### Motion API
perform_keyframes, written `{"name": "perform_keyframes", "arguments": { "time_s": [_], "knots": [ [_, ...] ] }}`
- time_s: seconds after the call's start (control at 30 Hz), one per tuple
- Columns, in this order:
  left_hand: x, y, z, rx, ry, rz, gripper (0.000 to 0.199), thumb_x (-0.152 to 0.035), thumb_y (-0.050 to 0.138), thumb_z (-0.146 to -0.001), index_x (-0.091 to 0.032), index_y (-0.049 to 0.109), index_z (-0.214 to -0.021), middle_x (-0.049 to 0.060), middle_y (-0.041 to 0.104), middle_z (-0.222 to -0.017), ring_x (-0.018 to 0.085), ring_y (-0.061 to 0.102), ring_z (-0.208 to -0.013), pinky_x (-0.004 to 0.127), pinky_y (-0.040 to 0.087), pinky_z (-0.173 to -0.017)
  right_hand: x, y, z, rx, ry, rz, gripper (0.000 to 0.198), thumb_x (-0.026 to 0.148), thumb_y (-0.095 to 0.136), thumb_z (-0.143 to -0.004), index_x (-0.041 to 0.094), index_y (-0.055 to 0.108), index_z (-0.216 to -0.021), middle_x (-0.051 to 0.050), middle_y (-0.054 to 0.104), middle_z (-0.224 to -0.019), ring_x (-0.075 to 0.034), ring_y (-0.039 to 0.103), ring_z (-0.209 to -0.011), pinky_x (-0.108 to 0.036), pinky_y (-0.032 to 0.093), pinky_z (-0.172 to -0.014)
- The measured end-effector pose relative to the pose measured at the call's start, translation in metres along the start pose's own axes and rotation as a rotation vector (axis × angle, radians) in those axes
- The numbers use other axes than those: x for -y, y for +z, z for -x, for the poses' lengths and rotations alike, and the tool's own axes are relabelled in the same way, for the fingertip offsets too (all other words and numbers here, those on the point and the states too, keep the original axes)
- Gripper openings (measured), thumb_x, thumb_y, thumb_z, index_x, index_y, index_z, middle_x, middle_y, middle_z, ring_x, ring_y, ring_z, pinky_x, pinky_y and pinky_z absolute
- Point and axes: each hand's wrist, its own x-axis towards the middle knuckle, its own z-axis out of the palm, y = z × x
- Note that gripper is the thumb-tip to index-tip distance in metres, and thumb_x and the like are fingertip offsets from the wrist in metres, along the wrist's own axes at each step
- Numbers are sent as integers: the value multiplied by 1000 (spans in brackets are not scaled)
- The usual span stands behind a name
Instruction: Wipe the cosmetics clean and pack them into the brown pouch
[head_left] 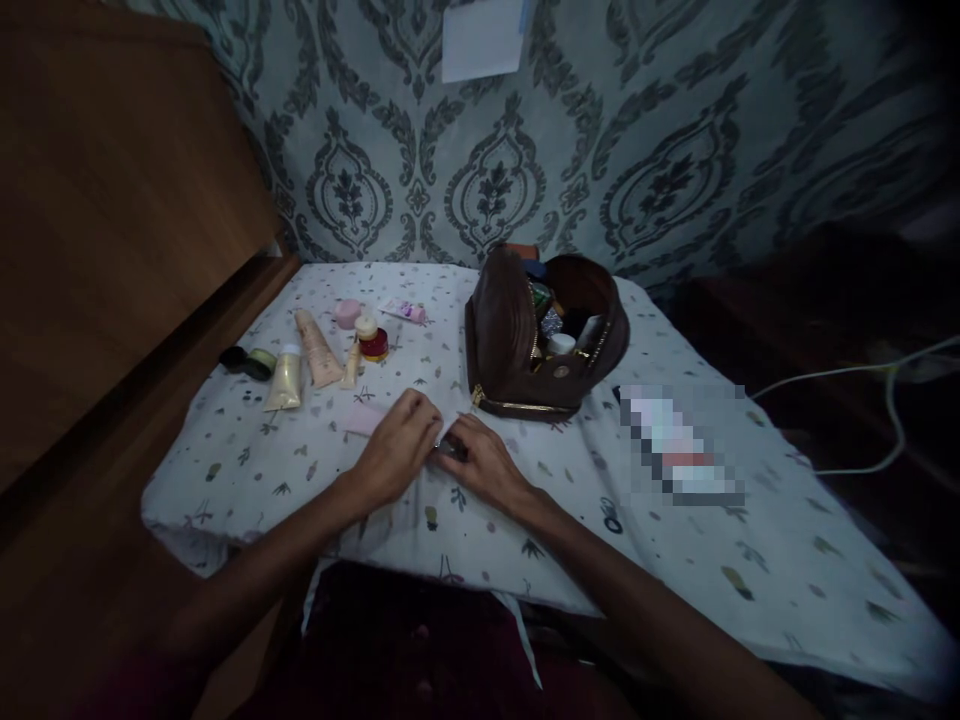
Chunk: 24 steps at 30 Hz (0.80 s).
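Observation:
My left hand (403,447) is closed in a pinch above the front middle of the table. A pale pink, flat, tube-like thing (362,418) sticks out to the left from beneath it; most of it is hidden by the fingers. Close by on the right, my right hand (486,462) curls its fingers round a small dark, shiny thing (452,445), too covered to name. The fingertips of both hands nearly meet. Behind my right hand stands an open brown cosmetic bag (510,375), its zip undone and several containers inside, among them a white-lidded jar (561,345).
Left on the patterned tablecloth (480,540) are a yellowish tube (285,380), a beige tube (319,350), a small beige tube (351,365), a pink jar (347,313), a red jar (373,345), a purple-white tube (405,311) and a dark-green item (259,364). A blurred-out object (679,445) lies right.

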Motion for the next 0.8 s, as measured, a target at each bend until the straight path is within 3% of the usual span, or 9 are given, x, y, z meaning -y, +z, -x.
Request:
{"name": "perform_keyframes", "arguments": {
  "time_s": [0.1, 0.23, 0.37, 0.53, 0.67, 0.8],
  "knots": [
    [5, 19, 1, 37, 95, -232, 22, -24, 40, -101, -18, 60, -95, 9, 64, -103, 24, 58, -101, 41, 44, -91, -1, -1, 0, 8, -12, 11, 9, 24, 65, -85, 19, 60, -80, -5, 60, -80, -22, 55, -82, -34, 44, -76],
    [26, 9, 6, 76, 53, -420, 26, -23, 42, -101, -17, 64, -88, 7, 69, -90, 23, 61, -93, 44, 43, -91, 1, -4, 0, 6, -32, -48, 13, 30, 68, -86, 19, 64, -92, -6, 64, -87, -22, 57, -86, -33, 45, -78],
    [61, -20, 11, 111, -129, -370, 29, -22, 41, -99, -17, 67, -88, 9, 72, -95, 24, 65, -96, 42, 48, -91, 2, -5, 1, 13, -11, -71, 15, 30, 69, -86, 18, 66, -96, -6, 65, -87, -21, 59, -84, -33, 45, -75],
    [90, -29, 21, 56, -195, -222, 31, -25, 40, -99, -16, 66, -113, 12, 69, -124, 23, 62, -118, 39, 45, -107, 0, -4, 1, 9, -24, -92, 17, 31, 68, -87, 18, 66, -97, -6, 66, -90, -21, 59, -86, -33, 45, -76],
    [86, -23, 22, -2, -184, -222, 34, -25, 40, -98, -13, 61, -123, 15, 67, -126, 26, 62, -119, 42, 47, -106, -2, -3, 1, -3, -29, -90, 18, 32, 69, -86, 18, 67, -98, -6, 66, -89, -21, 58, -85, -32, 45, -75],
    [63, -14, 13, 19, -88, -221, 32, -20, 41, -97, -14, 59, -122, 14, 69, -121, 25, 64, -114, 43, 50, -103, 0, -4, 2, 0, -46, -99, 20, 31, 69, -86, 18, 67, -101, -6, 66, -90, -22, 58, -87, -33, 45, -77]
  ]
}}
